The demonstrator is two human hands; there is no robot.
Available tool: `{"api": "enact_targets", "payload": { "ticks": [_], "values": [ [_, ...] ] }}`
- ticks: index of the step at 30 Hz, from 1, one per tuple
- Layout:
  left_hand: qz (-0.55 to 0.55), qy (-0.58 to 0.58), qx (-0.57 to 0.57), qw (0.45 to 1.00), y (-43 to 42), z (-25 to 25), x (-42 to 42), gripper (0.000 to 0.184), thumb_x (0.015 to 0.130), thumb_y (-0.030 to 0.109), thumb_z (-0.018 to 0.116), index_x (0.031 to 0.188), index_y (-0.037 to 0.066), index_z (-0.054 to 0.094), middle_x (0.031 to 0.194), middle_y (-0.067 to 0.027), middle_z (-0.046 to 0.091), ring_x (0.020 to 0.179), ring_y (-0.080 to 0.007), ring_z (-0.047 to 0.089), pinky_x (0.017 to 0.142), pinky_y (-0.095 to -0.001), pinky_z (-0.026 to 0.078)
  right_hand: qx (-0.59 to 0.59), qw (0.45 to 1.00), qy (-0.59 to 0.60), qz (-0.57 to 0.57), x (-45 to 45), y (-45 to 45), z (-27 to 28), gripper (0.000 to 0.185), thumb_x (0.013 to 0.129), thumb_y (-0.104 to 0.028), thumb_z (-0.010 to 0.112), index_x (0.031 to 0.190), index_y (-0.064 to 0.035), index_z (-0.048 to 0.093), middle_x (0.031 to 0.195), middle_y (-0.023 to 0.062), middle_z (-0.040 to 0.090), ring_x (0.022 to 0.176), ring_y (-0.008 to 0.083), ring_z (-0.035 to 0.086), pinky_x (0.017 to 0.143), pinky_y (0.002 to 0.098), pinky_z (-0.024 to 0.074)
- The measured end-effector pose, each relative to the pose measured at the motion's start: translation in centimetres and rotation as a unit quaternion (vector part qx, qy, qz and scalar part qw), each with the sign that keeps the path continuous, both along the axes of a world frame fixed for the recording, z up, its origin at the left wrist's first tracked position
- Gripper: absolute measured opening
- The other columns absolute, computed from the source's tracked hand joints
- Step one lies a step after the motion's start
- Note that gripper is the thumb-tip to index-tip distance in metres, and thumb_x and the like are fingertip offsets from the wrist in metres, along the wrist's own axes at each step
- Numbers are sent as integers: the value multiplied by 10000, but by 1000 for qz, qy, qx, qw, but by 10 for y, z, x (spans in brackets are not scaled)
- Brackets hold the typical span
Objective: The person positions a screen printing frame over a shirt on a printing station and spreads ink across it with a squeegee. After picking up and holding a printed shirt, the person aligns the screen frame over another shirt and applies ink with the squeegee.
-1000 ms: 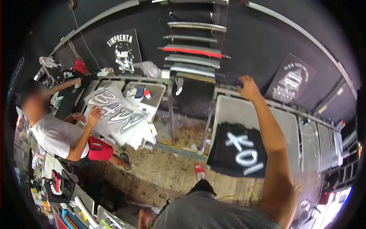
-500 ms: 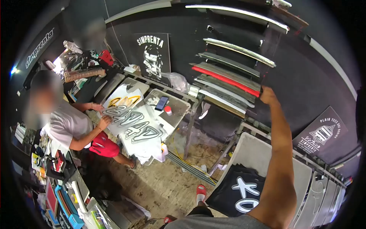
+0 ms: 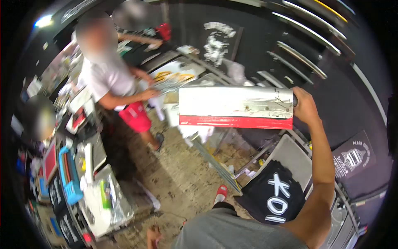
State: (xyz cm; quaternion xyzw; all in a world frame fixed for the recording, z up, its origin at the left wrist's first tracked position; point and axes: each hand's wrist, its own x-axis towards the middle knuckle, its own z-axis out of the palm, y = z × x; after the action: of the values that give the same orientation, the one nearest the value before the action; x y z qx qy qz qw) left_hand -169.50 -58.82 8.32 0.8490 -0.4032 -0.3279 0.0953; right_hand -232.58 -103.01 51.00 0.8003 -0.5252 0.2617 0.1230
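Left hand: low by your side, well apart from the metal bar and on your side of it; nothing shows in it, but it is small and blurred, so whether the fingers are curled or spread cannot be told.
Right hand: at the end of your stretched-out arm, gripping the metal bar's right end; it is clearly the nearer hand, and the only one touching the bar.
Metal bar: up in the air before you, broad silver face toward you. Its long axis runs sideways, nearly level, from your right hand out to your left. A red edge lines its lower side; the left end is free.
Black cloth: below the metal bar's right end, nearer your body, with bold white lettering.
Counter: grey, under the cloth.
Co-worker: standing beyond the metal bar's left end, in red shorts.
Wall bars: in a row, beyond and above the metal bar's right end.
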Motion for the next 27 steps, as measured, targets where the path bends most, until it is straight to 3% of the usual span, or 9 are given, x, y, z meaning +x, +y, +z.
{"api": "enact_targets", "payload": {
  "ticks": [2, 4, 5, 11, 15, 19, 24, 25, 27],
  "values": [
    [173, 185, -153, 955, 3, 42, 18, 271, 956, 232, 548, 885, -20, 618, 652, -55, 580, 571, -150, 570, 525, -314, 454, -37, 995, 25, 94, 77, 18, 9, 361, 635, 30, 696, 975, -4, 576, 959, 182, 617, 952, 400, 586, 786, 443, 476],
    [197, 189, -290, 917, 4, 110, 34, 231, 997, 187, 514, 880, 3, 591, 657, -7, 552, 540, -86, 490, 498, -272, 404, -32, 985, 41, 164, 154, 36, 14, 371, 628, 28, 699, 977, -5, 577, 944, 177, 614, 937, 396, 586, 778, 438, 475],
    [163, 95, -309, 932, 11, 144, 48, 236, 1005, 188, 504, 886, 3, 589, 672, -4, 543, 548, -78, 470, 508, -251, 390, -31, 977, 51, 204, 193, 44, 17, 381, 621, 26, 703, 980, -7, 579, 928, 171, 610, 922, 392, 585, 769, 434, 474],
    [166, -122, -464, 862, 86, 290, 119, 283, 901, 132, 614, 1142, -17, 609, 1065, -141, 650, 992, -235, 611, 858, -339, 457, -26, 903, 87, 421, 409, 101, 19, 439, 578, 28, 682, 1006, 3, 584, 969, 195, 609, 959, 406, 582, 840, 436, 476],
    [101, -217, -442, 864, 123, 319, 147, 506, 834, 266, 719, 1238, -3, 577, 1215, -209, 612, 1159, -343, 579, 998, -411, 436, -52, 830, 123, 541, 530, 131, 7, 445, 553, 50, 609, 995, 4, 584, 951, 193, 602, 951, 412, 583, 846, 452, 474],
    [124, -18, -299, 946, 162, 326, 172, 575, 786, 424, 765, 1157, 8, 624, 1027, -175, 688, 977, -323, 665, 861, -392, 509, -83, 746, 111, 651, 637, 183, 4, 355, 619, -36, 735, 937, -1, 581, 847, 185, 547, 852, 397, 571, 750, 431, 455],
    [145, -62, -276, 948, 211, 329, 172, 544, 790, 526, 724, 947, 7, 674, 815, -168, 689, 751, -350, 674, 696, -411, 518, -92, 671, 55, 734, 749, 204, -4, 389, 628, -44, 741, 987, -2, 596, 894, 192, 579, 870, 400, 565, 768, 423, 456],
    [155, -93, -271, 945, 219, 336, 173, 530, 779, 522, 734, 907, 11, 675, 792, -164, 683, 715, -345, 666, 672, -406, 509, -97, 637, 38, 764, 772, 205, -5, 467, 637, -32, 735, 1088, 2, 617, 938, 198, 597, 905, 410, 569, 809, 435, 459],
    [231, -140, -288, 919, 242, 341, 175, 535, 765, 522, 740, 878, 4, 673, 766, -160, 667, 679, -323, 651, 659, -391, 500, -105, 662, 4, 742, 808, 232, 6, 759, 634, -17, 762, 1353, -91, 533, 1218, 186, 530, 1156, 375, 510, 978, 441, 414]
  ]
}}
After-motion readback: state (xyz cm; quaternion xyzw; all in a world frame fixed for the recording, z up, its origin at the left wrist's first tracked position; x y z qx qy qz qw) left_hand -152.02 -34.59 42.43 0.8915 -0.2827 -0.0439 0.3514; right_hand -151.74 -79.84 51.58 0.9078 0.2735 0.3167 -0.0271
